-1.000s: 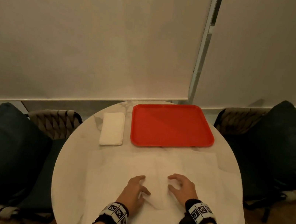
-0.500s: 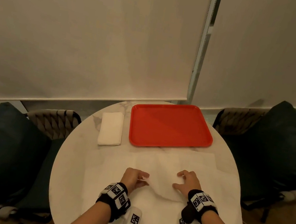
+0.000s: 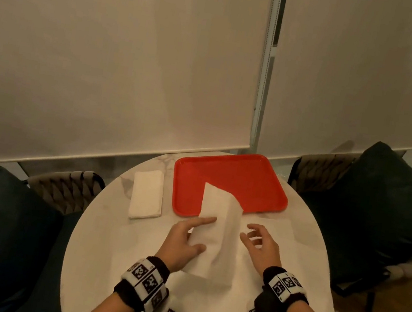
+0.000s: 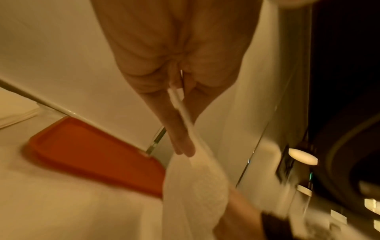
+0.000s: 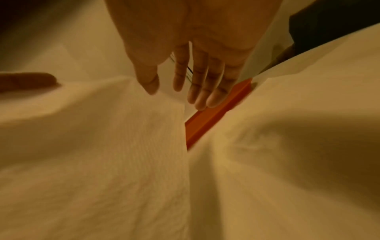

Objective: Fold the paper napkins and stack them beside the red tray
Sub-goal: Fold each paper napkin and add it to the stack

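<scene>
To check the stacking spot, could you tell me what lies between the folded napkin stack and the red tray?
In the head view, only a bare strip of marble table separates the folded napkin stack from the red tray.

A round white marble bench (image 3: pixel 106 234) stands before two pale roller blinds (image 3: pixel 112 60). Dark cushions (image 3: pixel 379 210) sit on woven chairs (image 3: pixel 67 188) at either side, over a wooden floor (image 3: pixel 391 306).

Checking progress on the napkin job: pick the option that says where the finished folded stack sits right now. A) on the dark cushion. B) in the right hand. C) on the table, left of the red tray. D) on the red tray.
C: the folded napkin stack lies on the round marble table, just left of the red tray, apart from both hands.
</scene>
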`<action>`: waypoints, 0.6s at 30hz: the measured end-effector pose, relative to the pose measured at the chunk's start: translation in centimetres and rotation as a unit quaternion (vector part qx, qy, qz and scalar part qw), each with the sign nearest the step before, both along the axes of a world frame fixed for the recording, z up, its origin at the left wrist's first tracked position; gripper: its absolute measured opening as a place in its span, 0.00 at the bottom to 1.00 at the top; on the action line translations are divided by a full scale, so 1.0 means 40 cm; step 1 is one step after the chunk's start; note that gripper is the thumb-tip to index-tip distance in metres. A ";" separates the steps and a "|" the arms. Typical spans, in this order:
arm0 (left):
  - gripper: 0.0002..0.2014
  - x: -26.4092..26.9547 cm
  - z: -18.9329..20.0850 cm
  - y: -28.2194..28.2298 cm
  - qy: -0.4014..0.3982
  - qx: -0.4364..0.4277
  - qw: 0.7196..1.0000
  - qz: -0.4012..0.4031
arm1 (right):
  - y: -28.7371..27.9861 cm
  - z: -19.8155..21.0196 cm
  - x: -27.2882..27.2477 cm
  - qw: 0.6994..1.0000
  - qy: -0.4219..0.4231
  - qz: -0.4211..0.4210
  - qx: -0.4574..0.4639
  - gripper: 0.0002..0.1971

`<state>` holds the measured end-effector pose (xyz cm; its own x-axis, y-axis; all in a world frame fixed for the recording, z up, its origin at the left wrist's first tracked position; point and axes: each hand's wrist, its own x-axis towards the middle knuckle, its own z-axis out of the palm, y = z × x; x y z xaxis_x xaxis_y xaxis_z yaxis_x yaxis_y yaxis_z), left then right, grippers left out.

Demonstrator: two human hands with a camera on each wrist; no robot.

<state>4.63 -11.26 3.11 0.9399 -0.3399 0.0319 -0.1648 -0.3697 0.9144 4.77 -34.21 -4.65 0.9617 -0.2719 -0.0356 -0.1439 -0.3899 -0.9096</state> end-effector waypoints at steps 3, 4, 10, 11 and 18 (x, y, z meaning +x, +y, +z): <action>0.35 0.003 0.039 0.043 -0.010 -0.078 0.997 0.020 | 0.029 0.045 0.016 0.993 0.025 0.061 0.096 0.24; 0.35 0.008 0.044 0.059 -0.004 -0.086 0.996 0.036 | 0.042 0.054 0.023 0.989 0.028 0.081 0.124 0.26; 0.27 0.027 0.063 0.117 -0.001 -0.114 0.984 0.133 | 0.139 0.150 0.071 0.984 -0.067 0.095 0.138 0.05; 0.25 0.028 0.071 0.119 -0.012 -0.116 0.983 0.143 | 0.155 0.175 0.081 0.982 -0.083 0.104 0.136 0.09; 0.18 0.021 0.133 0.090 -0.028 -0.218 0.960 0.175 | 0.287 0.334 0.111 0.965 -0.157 0.199 0.061 0.08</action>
<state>5.46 -7.66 8.41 0.9867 0.0528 0.1537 -0.1541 0.0044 0.9880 9.20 -22.71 8.72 0.9576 0.1088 0.2667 0.2858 -0.2451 -0.9264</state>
